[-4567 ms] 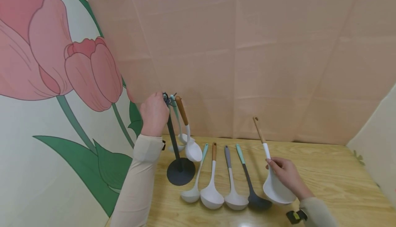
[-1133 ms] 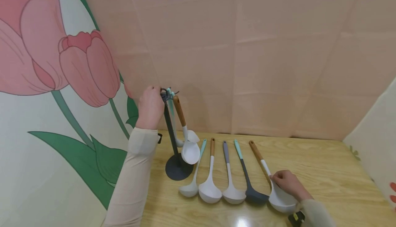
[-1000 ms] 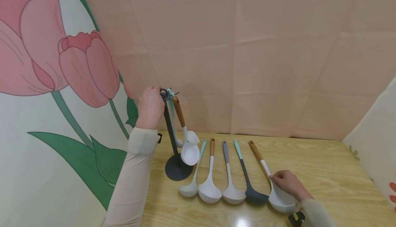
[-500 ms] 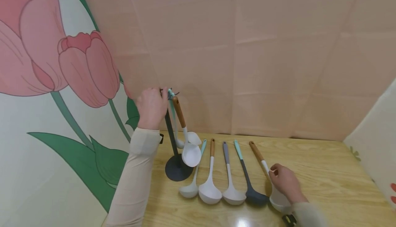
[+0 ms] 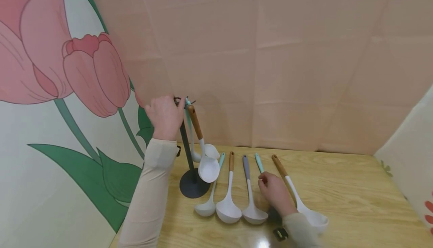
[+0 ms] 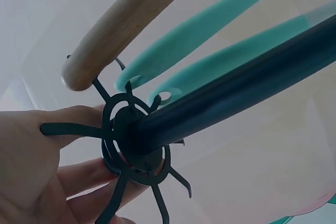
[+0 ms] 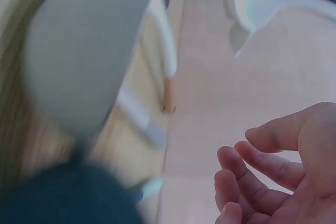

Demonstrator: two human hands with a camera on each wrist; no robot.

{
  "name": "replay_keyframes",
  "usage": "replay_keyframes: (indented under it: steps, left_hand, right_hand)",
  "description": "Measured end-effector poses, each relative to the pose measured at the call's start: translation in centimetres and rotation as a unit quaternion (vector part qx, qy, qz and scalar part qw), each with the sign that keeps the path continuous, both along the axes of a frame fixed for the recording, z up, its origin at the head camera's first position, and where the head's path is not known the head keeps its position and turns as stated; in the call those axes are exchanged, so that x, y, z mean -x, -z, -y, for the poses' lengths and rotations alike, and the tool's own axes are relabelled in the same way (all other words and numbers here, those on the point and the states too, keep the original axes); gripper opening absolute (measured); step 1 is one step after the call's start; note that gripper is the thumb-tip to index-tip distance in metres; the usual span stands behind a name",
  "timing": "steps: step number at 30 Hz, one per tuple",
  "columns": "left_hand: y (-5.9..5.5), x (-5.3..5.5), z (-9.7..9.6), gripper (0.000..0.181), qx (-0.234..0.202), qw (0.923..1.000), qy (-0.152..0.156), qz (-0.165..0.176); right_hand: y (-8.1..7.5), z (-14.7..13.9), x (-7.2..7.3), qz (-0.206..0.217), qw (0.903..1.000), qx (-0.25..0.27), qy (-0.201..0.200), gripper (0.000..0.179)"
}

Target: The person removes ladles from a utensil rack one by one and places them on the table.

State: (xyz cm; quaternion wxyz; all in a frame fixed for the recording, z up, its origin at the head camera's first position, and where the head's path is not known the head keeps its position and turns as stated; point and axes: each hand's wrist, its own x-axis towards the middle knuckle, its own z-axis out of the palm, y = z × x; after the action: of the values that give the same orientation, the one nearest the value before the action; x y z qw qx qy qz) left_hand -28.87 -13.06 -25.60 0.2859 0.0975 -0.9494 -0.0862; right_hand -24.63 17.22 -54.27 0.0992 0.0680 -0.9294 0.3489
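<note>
My left hand [image 5: 165,116] grips the top of a black utensil stand [image 5: 185,142]; in the left wrist view its fingers [image 6: 86,174] curl behind the hooked hub [image 6: 126,129]. A white ladle with a wooden handle [image 5: 195,122] and two with teal handles [image 6: 194,35] hang there. My right hand [image 5: 277,193] is over the black ladle, covering much of it below its teal handle [image 5: 259,162]. Its fingers [image 7: 228,161] are loosely bent around nothing in the right wrist view. To its right lies a white ladle [image 5: 314,218] with a wooden handle.
Left of my right hand, three more ladles lie in a row on the wood-grain table [image 5: 358,191]: grey-handled [image 5: 253,215], wooden-handled [image 5: 229,211] and teal-handled [image 5: 205,208]. The stand's round base [image 5: 193,189] is beside them. A pink cloth [image 5: 287,71] hangs behind.
My right hand has laid the wooden-handled white ladle on the table, let go and moved left to the black ladle. My left hand stays at the stand's top; the hanging ladles have shifted.
</note>
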Motion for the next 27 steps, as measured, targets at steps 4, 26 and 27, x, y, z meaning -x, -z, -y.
replay_keyframes:
  steps: [4,26,27]
  left_hand:
    - [0.0,0.1,0.0,0.041,-0.003,0.9999,-0.010,0.000]
    - [-0.4,0.1,0.3,0.033,-0.023,0.9996,0.001,0.014]
    - [-0.4,0.1,0.3,0.033,-0.023,0.9996,0.000,0.014]
  right_hand:
    - [-0.7,3.3,0.4,0.009,0.9996,0.022,-0.018,0.012]
    - [-5.6,13.5,1.0,0.026,0.9824,0.121,-0.140,0.031]
    - [-5.7,13.8,1.0,0.019,0.9816,0.126,-0.143,0.033]
